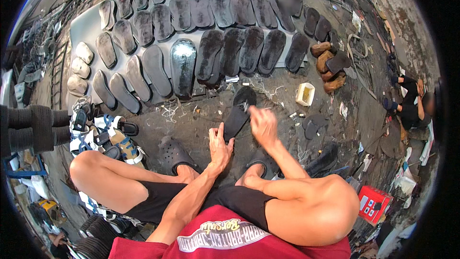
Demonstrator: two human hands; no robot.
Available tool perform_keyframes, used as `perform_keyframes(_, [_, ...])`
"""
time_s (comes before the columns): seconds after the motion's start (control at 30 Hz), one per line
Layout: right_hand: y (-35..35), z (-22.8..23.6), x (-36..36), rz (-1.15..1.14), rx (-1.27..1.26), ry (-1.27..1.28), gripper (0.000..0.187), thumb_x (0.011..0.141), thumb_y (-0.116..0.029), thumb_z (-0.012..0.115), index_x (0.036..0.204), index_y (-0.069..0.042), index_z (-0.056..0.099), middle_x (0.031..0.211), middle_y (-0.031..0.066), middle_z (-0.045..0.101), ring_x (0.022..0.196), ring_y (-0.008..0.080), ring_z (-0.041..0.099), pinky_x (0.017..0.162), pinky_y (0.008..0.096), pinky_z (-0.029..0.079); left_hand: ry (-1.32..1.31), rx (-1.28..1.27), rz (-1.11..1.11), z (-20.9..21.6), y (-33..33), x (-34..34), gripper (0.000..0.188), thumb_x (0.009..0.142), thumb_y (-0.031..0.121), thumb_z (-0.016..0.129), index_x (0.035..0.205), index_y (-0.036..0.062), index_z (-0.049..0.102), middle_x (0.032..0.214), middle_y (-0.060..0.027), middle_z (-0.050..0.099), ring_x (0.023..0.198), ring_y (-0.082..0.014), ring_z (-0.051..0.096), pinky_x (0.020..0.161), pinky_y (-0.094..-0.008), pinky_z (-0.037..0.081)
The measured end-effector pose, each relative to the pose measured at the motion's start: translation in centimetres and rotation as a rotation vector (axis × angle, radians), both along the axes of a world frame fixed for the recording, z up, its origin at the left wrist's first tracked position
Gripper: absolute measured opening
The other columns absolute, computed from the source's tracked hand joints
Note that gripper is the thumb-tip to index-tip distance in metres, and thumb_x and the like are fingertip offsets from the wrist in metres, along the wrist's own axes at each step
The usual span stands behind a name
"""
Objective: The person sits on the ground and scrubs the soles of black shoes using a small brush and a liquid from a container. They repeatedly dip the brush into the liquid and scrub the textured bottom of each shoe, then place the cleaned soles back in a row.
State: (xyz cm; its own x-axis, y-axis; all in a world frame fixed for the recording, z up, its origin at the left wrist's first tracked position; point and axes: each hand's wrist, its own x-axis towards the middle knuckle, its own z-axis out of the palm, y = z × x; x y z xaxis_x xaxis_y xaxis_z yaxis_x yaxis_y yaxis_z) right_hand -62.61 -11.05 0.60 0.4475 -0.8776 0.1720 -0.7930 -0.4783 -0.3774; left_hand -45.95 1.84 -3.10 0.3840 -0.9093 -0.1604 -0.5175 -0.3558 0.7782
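A dark shoe sole (235, 119) lies tilted on the ground between my feet, its broad end pointing away from me. My left hand (220, 147) grips its near end, thumb on the right edge and fingers along the left. Over the sole's broad part, my right hand (263, 123) is closed in a pinch. A small pale glint shows at its fingertips, where what it holds is too small to make out. Beyond the sole, several rows of dark soles (223, 8) lie on a pale sheet (163, 38). One glossy sole (183, 64) shines with reflected light.
A pale tub (304, 94) with yellowish contents stands right of the sole. Brown shoe lasts (326, 69) are piled beyond it, and pale lasts (80, 69) sit at far left. Strapped sandals (108, 134) heap by my left knee. A red box (373, 205) stands near my right knee. Another person (413, 100) sits at right.
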Motion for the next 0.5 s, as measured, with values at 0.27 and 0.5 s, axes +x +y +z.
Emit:
perform_keyframes(0.27, [-6.8,1.1,1.1,0.033,0.017,-0.191,0.028,0.100,-0.008,0.069,0.128,-0.008,0.075,0.112,0.0143,0.076,0.101,0.0399,0.067,0.089,0.0490,0.056,-0.150,-0.061,-0.059,0.5,-1.0,-0.1,0.085,0.078,0.009,0.091,0.154,-0.0002,0.055,0.130,-0.0228,0.056,0.118,-0.0419,0.058,0.103,-0.0490,0.051])
perform_keyframes(0.5, [4.1,0.4,1.8,0.112,0.075,-0.109,0.035,0.092,-0.005,0.072,0.126,-0.011,0.075,0.105,0.0111,0.073,0.097,0.0343,0.068,0.086,0.0477,0.055,0.007,-0.038,0.062,0.4,-1.6,1.8,0.065,0.081,-0.006,0.066,0.145,-0.0006,0.064,0.119,-0.0213,0.061,0.111,-0.0385,0.061,0.102,-0.0461,0.052])
